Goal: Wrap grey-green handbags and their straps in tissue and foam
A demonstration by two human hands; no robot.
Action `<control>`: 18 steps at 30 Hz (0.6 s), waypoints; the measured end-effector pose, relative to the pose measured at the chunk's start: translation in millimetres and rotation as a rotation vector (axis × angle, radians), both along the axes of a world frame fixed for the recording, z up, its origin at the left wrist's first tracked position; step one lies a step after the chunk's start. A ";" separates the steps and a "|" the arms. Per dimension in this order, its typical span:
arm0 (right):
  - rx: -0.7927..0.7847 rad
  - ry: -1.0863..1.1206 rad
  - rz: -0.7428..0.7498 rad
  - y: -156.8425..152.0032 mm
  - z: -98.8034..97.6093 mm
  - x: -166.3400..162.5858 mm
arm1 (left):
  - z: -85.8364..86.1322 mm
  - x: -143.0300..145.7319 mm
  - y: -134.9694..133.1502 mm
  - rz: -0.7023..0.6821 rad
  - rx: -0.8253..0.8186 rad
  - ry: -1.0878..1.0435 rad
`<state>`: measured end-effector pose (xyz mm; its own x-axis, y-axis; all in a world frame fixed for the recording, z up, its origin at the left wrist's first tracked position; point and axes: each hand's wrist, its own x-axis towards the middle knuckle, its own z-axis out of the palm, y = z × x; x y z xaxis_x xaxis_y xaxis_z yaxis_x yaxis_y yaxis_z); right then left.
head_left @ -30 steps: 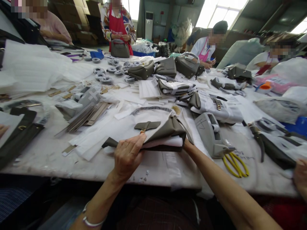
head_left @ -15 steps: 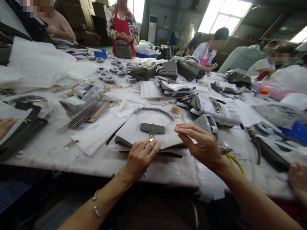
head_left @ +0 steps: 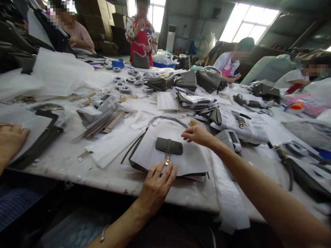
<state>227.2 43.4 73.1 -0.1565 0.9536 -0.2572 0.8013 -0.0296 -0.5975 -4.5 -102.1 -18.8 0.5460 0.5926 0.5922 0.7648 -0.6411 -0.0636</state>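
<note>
A dark olive handbag (head_left: 134, 161) lies flat before me, its front covered by a white paper sheet (head_left: 147, 150). The bag's tab (head_left: 168, 146) and gold clasp (head_left: 167, 159) sit over the paper. My left hand (head_left: 158, 182) rests with fingers stretched out on the bag's lower front, fingertips at the clasp. Above the bag's upper right, my right hand (head_left: 198, 135) has its fingers drawn together in a pinch; whatever is in it is hidden. Just behind that hand, a small dish with yellowish-brown contents (head_left: 193, 123) is mostly covered. The wrapped handle (head_left: 168, 118) arches behind the bag.
Left of the bag lie grey-brown strips (head_left: 110, 125) and white paper (head_left: 113, 144). Wrapped bags (head_left: 240, 124) and a tape dispenser (head_left: 229, 139) are to the right. A co-worker's hand (head_left: 12, 137) rests on another bag at left. More people stand around the table.
My right hand has moved left over the bag's upper corner and its fingers have drawn together. The paper now covers more of the bag's front. Behind, a person has raised one hand.
</note>
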 end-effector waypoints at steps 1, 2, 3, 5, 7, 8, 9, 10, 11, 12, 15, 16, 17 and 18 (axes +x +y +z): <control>0.021 -0.125 -0.048 17.1 -0.5 -5.2 | 0.7 0.8 0.7 0.002 0.000 0.002; 0.029 -0.217 -0.080 32.7 -2.2 -10.5 | 1.3 1.4 1.5 0.002 -0.001 0.000; 0.024 -0.302 -0.102 46.1 -4.9 -15.1 | 1.7 1.8 2.2 0.003 -0.003 -0.005; -0.013 -0.408 -0.124 65.4 -12.2 -21.1 | 1.9 2.2 2.5 0.007 -0.006 -0.017; -0.065 -0.483 -0.129 75.3 -19.7 -22.1 | 1.1 2.2 1.2 0.015 -0.008 -0.023; -0.094 -0.505 -0.125 77.6 -22.8 -21.0 | 0.5 2.2 0.4 0.019 -0.011 -0.022; -0.120 -0.519 -0.119 78.6 -25.3 -19.3 | -0.3 2.2 -0.4 0.023 -0.016 -0.019; -0.139 -0.524 -0.112 78.8 -27.2 -17.2 | -1.1 2.1 -1.1 0.026 -0.021 -0.015; -0.148 -0.522 -0.106 78.3 -28.8 -15.1 | -2.1 2.0 -1.6 0.028 -0.025 -0.010; -0.149 -0.513 -0.101 77.5 -30.2 -13.3 | -3.0 1.8 -1.8 0.030 -0.028 -0.006; -0.119 -0.462 -0.102 74.9 -35.2 -10.4 | -5.0 0.8 -1.6 0.026 -0.035 0.000; -0.112 -0.441 -0.105 74.3 -37.5 -10.5 | -5.2 0.4 -1.4 0.022 -0.035 -0.001; -0.106 -0.418 -0.110 74.1 -39.9 -10.9 | -5.3 0.0 -1.3 0.017 -0.034 -0.001; -0.103 -0.393 -0.118 74.1 -42.4 -11.5 | -5.2 -0.4 -1.3 0.014 -0.035 -0.002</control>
